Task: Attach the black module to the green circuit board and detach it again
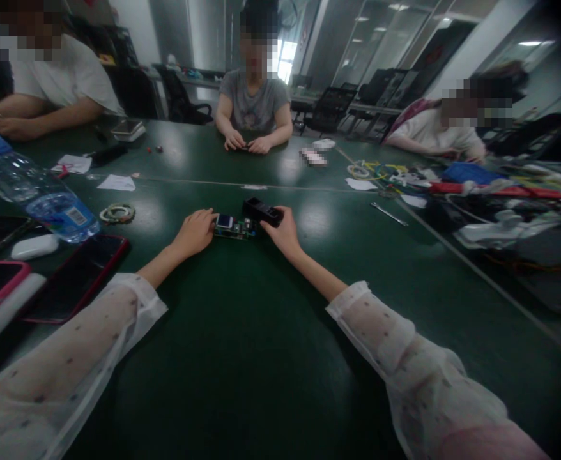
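A small green circuit board [236, 234] with a little screen at its left end sits at the middle of the dark green table. The fingers of my left hand [195, 231] close on the board's left end; the thumb is mostly hidden. In my right hand [285, 231] is a black rectangular plastic case [261, 211], gripped by its right end between thumb and fingers. The case is tilted just behind and above the board's right end. Whether the two touch, I cannot tell.
At left are a water bottle [64, 207], a red-edged phone [82, 278], a white earbud case [35, 246] and a wire coil [117, 213]. Right of my hands lies a wrench [388, 214]; beyond it, a heap of cables [381, 172]. Several people sit around the table [271, 358].
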`<move>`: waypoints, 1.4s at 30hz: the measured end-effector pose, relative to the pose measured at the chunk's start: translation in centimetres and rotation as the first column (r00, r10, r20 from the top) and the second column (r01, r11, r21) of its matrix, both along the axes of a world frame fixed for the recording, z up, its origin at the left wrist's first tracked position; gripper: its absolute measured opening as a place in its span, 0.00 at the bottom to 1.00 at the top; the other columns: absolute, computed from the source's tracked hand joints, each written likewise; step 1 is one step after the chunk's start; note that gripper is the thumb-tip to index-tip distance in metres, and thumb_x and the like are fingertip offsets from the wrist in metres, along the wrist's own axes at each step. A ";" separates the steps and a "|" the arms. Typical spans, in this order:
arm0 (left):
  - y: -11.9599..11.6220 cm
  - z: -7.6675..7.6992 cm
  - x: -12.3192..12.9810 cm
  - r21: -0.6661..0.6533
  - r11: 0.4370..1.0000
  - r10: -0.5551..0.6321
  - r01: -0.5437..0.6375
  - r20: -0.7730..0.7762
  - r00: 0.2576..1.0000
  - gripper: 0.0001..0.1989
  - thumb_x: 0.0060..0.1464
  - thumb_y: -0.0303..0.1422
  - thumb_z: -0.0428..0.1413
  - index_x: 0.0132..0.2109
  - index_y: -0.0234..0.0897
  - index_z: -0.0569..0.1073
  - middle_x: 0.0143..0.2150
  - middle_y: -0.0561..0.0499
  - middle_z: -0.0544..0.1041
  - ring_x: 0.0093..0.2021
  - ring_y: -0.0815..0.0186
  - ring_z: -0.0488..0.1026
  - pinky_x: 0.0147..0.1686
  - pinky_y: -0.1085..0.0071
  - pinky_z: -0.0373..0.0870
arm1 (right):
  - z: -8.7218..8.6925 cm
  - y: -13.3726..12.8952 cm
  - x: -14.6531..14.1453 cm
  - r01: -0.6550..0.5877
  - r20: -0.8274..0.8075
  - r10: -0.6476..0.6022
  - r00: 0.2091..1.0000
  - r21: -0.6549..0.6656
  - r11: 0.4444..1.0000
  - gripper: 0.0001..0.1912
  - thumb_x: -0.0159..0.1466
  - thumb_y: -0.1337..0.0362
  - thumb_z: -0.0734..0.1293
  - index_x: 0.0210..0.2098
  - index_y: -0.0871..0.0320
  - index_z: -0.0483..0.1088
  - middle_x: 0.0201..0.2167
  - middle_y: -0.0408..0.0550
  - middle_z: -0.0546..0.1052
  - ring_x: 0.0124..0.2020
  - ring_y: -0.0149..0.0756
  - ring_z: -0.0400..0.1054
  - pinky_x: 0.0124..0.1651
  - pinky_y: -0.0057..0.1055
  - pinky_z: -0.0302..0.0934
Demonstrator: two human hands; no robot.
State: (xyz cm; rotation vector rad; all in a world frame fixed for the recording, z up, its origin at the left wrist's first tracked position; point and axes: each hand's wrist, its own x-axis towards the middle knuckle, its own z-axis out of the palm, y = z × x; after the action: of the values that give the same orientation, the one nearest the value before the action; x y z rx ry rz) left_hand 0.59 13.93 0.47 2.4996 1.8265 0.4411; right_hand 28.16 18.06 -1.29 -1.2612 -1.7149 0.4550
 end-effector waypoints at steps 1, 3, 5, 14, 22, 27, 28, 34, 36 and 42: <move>0.0 0.0 0.0 0.001 1.000 -0.002 0.002 0.000 1.000 0.23 0.63 0.29 0.45 0.63 0.31 0.66 0.69 0.38 0.63 0.69 0.49 0.58 0.66 0.48 0.57 | -0.1 0.1 0.0 0.005 0.022 -0.005 1.000 -0.004 1.000 0.26 0.58 0.63 0.71 0.53 0.57 0.62 0.51 0.57 0.71 0.54 0.50 0.68 0.58 0.53 0.64; 0.0 0.0 0.0 0.001 1.000 -0.003 0.003 0.006 1.000 0.23 0.63 0.29 0.45 0.64 0.32 0.65 0.69 0.38 0.63 0.69 0.50 0.59 0.66 0.48 0.57 | -0.2 0.1 -0.1 0.027 0.064 -0.027 0.998 0.004 1.000 0.28 0.57 0.64 0.71 0.54 0.57 0.61 0.52 0.57 0.70 0.56 0.52 0.66 0.58 0.56 0.62; 0.1 -0.1 -0.1 0.000 1.000 0.000 0.000 0.018 1.000 0.23 0.63 0.29 0.45 0.64 0.33 0.65 0.69 0.39 0.64 0.69 0.50 0.59 0.66 0.47 0.58 | -0.1 -0.1 -0.2 0.055 0.081 -0.057 0.995 0.027 0.998 0.31 0.57 0.62 0.71 0.57 0.55 0.59 0.53 0.58 0.68 0.57 0.54 0.63 0.58 0.58 0.61; 0.0 -0.1 0.0 0.000 1.000 -0.004 0.004 0.020 1.000 0.22 0.64 0.30 0.44 0.64 0.32 0.65 0.69 0.38 0.63 0.69 0.49 0.59 0.66 0.46 0.58 | 0.1 -0.2 -0.3 0.068 0.055 -0.069 0.996 0.029 0.997 0.28 0.62 0.54 0.69 0.57 0.55 0.60 0.53 0.59 0.65 0.57 0.56 0.62 0.58 0.60 0.60; 0.2 -0.2 -0.1 0.004 1.000 0.004 -0.004 0.020 1.000 0.22 0.64 0.29 0.45 0.63 0.33 0.66 0.68 0.39 0.64 0.69 0.50 0.59 0.66 0.47 0.58 | 0.0 0.0 -0.2 0.049 0.056 -0.051 0.997 0.027 0.998 0.25 0.60 0.54 0.70 0.53 0.54 0.63 0.53 0.58 0.65 0.58 0.57 0.61 0.58 0.62 0.61; 0.0 -0.1 -0.1 -0.001 1.000 0.001 -0.001 0.018 1.000 0.23 0.65 0.30 0.44 0.64 0.30 0.66 0.69 0.37 0.63 0.69 0.49 0.58 0.66 0.47 0.57 | 0.0 0.0 -0.1 0.058 0.076 -0.060 0.995 0.030 0.998 0.24 0.60 0.56 0.71 0.53 0.55 0.63 0.53 0.58 0.65 0.58 0.57 0.61 0.58 0.61 0.62; 0.1 -0.1 -0.1 -0.003 1.000 0.000 0.000 0.017 1.000 0.23 0.65 0.30 0.44 0.64 0.30 0.66 0.69 0.37 0.63 0.69 0.48 0.58 0.66 0.46 0.57 | -0.1 0.0 -0.1 0.060 0.079 -0.062 0.995 0.027 0.998 0.24 0.60 0.57 0.71 0.53 0.55 0.63 0.53 0.58 0.65 0.58 0.57 0.61 0.58 0.61 0.62; 0.1 -0.1 0.0 -0.004 1.000 0.000 0.000 0.024 1.000 0.23 0.64 0.29 0.44 0.63 0.31 0.66 0.69 0.37 0.63 0.69 0.49 0.58 0.67 0.46 0.57 | -0.4 0.1 0.0 0.057 0.055 -0.058 0.997 0.026 0.998 0.24 0.60 0.57 0.71 0.53 0.54 0.63 0.53 0.57 0.64 0.58 0.57 0.60 0.59 0.63 0.61; 0.1 0.0 0.0 -0.002 1.000 0.006 -0.006 0.026 1.000 0.22 0.64 0.30 0.45 0.63 0.32 0.65 0.69 0.38 0.63 0.69 0.49 0.58 0.66 0.46 0.57 | -0.4 0.1 0.0 0.055 0.048 -0.055 0.997 0.020 0.998 0.24 0.60 0.57 0.71 0.53 0.54 0.63 0.53 0.57 0.64 0.59 0.57 0.60 0.59 0.64 0.60; 0.1 -0.1 0.0 0.006 1.000 0.001 -0.001 0.011 1.000 0.22 0.64 0.29 0.45 0.63 0.32 0.66 0.69 0.38 0.64 0.69 0.49 0.59 0.66 0.46 0.58 | 0.1 -0.2 -0.1 0.058 0.072 -0.057 0.996 -0.016 0.998 0.24 0.60 0.61 0.71 0.53 0.56 0.63 0.54 0.59 0.64 0.59 0.56 0.60 0.60 0.60 0.60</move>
State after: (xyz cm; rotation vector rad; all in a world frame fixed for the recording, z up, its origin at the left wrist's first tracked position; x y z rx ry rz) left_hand 0.56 14.03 0.39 2.4958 1.8252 0.4602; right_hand 28.02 17.84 -1.20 -1.3506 -1.7328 0.3965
